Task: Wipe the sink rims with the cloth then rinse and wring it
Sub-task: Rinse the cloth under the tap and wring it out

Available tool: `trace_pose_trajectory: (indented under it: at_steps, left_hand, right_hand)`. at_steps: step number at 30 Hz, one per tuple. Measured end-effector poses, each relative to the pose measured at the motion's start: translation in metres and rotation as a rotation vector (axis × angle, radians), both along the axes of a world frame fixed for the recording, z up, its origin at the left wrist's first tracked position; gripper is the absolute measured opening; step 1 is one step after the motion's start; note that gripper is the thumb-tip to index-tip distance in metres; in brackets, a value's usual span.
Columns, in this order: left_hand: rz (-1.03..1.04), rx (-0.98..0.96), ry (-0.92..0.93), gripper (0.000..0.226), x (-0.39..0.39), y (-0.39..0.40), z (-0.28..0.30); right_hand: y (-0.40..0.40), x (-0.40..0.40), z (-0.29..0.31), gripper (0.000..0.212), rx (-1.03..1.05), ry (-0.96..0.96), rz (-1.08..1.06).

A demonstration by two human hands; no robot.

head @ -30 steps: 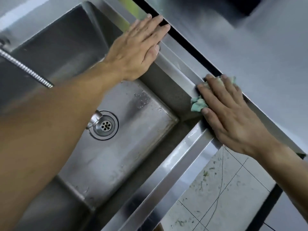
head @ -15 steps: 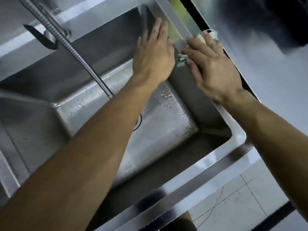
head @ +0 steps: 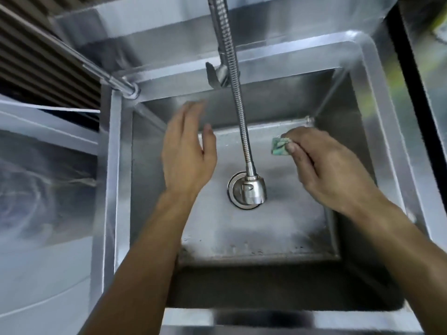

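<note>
A steel sink (head: 377, 97) fills the view, its basin seen straight from above. My right hand (head: 324, 165) hovers over the right half of the basin, closed around a small green cloth (head: 279, 146) that sticks out past the fingertips. My left hand (head: 188, 151) is over the left half of the basin, fingers straight and apart, holding nothing. A flexible metal faucet hose (head: 238, 112) hangs between the two hands, and its spray head (head: 254, 191) sits above the drain (head: 235, 189). I see no water running.
A second steel basin (head: 43, 180) lies to the left beyond a dividing rim (head: 107, 189). A chrome pipe (head: 96, 68) runs diagonally to the sink's back left corner. A dark gap and another steel surface (head: 425, 68) border the right side.
Both hands left the right rim and came over the basin. The right hand brought the cloth off the rim toward the hose. The view swung to look straight down into the sink.
</note>
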State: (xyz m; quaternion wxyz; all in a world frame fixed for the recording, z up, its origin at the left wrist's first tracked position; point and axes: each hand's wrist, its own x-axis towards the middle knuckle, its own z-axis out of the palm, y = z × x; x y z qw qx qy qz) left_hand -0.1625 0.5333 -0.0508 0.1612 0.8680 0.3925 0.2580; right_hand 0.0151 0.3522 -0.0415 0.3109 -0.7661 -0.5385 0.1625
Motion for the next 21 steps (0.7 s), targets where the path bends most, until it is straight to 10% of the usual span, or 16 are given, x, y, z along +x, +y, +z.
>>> trace_pose_trajectory:
  at_steps: [12, 21]
  left_hand:
    - [-0.098, 0.165, 0.301, 0.057, 0.051, 0.051, -0.013]
    - [0.315, -0.895, -0.510, 0.044, 0.077, 0.048, 0.014]
  right_hand:
    - [0.026, -0.009, -0.005, 0.026, 0.139, -0.344, 0.315]
    - [0.026, -0.019, -0.008, 0.028, 0.153, -0.272, 0.259]
